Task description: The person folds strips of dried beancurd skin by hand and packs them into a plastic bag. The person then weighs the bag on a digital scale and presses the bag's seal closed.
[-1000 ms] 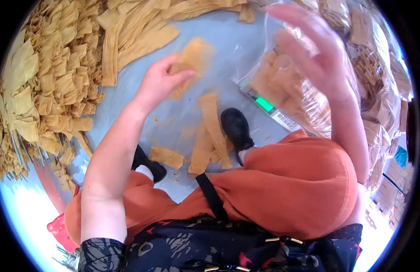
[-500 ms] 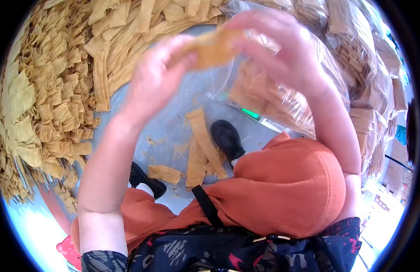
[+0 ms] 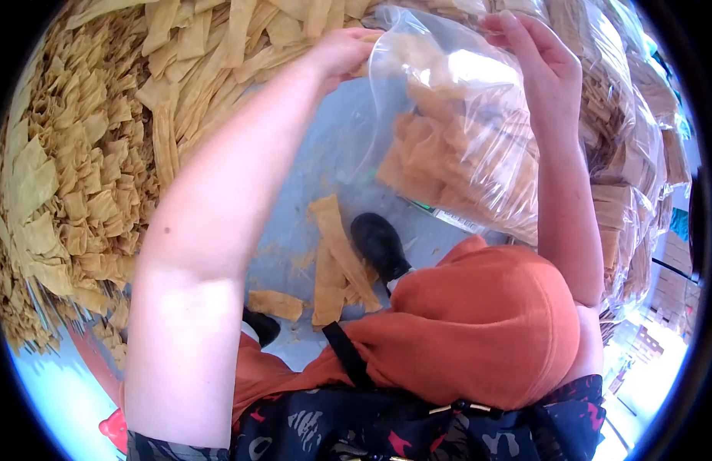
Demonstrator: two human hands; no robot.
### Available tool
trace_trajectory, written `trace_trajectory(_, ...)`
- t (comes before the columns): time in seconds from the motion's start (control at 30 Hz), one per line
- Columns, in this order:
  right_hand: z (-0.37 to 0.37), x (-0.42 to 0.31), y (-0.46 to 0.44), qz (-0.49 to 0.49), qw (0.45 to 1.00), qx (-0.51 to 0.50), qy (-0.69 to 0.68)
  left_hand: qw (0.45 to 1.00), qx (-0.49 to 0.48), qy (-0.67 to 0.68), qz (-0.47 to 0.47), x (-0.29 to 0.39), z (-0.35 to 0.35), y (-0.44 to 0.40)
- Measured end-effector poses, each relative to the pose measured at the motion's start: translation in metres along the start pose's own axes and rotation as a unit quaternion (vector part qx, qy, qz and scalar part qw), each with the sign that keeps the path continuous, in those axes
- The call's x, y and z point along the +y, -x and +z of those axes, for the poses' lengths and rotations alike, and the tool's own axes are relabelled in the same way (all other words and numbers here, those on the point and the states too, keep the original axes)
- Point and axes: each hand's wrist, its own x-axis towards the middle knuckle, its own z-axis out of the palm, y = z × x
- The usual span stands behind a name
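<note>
Clear plastic bag (image 3: 377,81), part-filled with tan dried sheets (image 3: 448,154)

Single sheet (image 3: 411,55): spanned both hands half a second ago; now apparently inside bag's mouth, so seemingly joining its contents. Left hand (image 3: 344,58): at bag's left edge; fingertips hidden, grip cannot be told. Right hand (image 3: 552,58): fingers pinching bag's upper-right edge. Digital scale (image 3: 457,220): beneath bag.
</note>
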Motion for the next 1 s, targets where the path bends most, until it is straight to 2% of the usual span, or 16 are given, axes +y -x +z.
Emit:
trace_trajectory(0.07, -0.005, 0.003, -0.002, -0.004, 1.0, 0.004, -0.001, 0.991, -0.128, 0.032, 0.003, -0.019, 0.008, -0.028)
trace_trajectory(0.2, 0.002, -0.002, -0.001, -0.02, 0.999, 0.043, 0.011, 0.983, -0.132, 0.12, -0.048, -0.006, 0.033, -0.015)
trace_trajectory(0.27, 0.002, -0.004, 0.001, -0.026, 0.999, 0.044, 0.019, 0.961, -0.142, 0.233, -0.038, -0.007, 0.038, -0.016)
trace_trajectory(0.3, 0.001, -0.004, 0.002, -0.034, 0.998, 0.041, 0.024, 0.961, -0.142, 0.232, -0.04, -0.01, 0.041, -0.015)
trace_trajectory(0.37, 0.0, -0.007, 0.001, -0.016, 0.999, 0.032, 0.023, 0.966, -0.025, 0.25, -0.066, -0.016, 0.048, -0.013)
trace_trajectory(0.4, -0.002, -0.007, 0.001, 0.001, 0.999, 0.023, 0.023, 0.966, -0.026, 0.249, -0.068, -0.016, 0.045, -0.01)
trace_trajectory(0.47, -0.003, -0.009, 0.003, 0.004, 0.999, 0.022, 0.028, 0.984, -0.166, 0.052, -0.033, -0.01, 0.035, 0.004)
trace_trajectory(0.5, -0.004, -0.01, 0.003, 0.004, 0.999, 0.019, 0.032, 0.977, -0.171, -0.12, 0.048, -0.004, 0.041, 0.022)
trace_trajectory(0.53, -0.004, -0.008, 0.004, 0.005, 0.999, 0.02, 0.032, 0.977, -0.171, -0.12, 0.047, -0.014, 0.043, 0.015)
trace_trajectory(0.6, -0.004, -0.005, 0.003, 0.0, 0.999, 0.016, 0.027, 0.952, -0.144, -0.194, 0.19, -0.037, 0.052, -0.006)
trace_trajectory(0.67, -0.002, -0.008, 0.003, -0.013, 1.0, 0.01, 0.02, 0.94, -0.175, -0.22, 0.195, -0.01, 0.06, 0.015)
trace_trajectory(0.73, -0.003, -0.008, 0.005, -0.022, 1.0, 0.004, 0.016, 0.944, -0.219, -0.245, 0.034, 0.012, 0.061, 0.037)
trace_trajectory(0.77, -0.003, -0.004, 0.004, -0.028, 0.999, 0.011, 0.015, 0.944, -0.219, -0.244, 0.034, 0.007, 0.056, 0.035)
trace_trajectory(0.87, -0.002, 0.001, 0.002, -0.028, 0.999, 0.024, 0.014, 0.969, -0.217, -0.119, -0.024, -0.018, 0.029, 0.023)
trace_trajectory(0.93, -0.002, 0.004, 0.003, -0.021, 0.999, 0.031, 0.014, 0.963, -0.2, 0.179, -0.027, -0.027, 0.016, 0.022)
trace_trajectory(1.0, -0.001, 0.008, 0.002, -0.013, 0.999, 0.03, 0.029, 0.959, -0.177, 0.217, -0.037, -0.034, 0.004, 0.023)
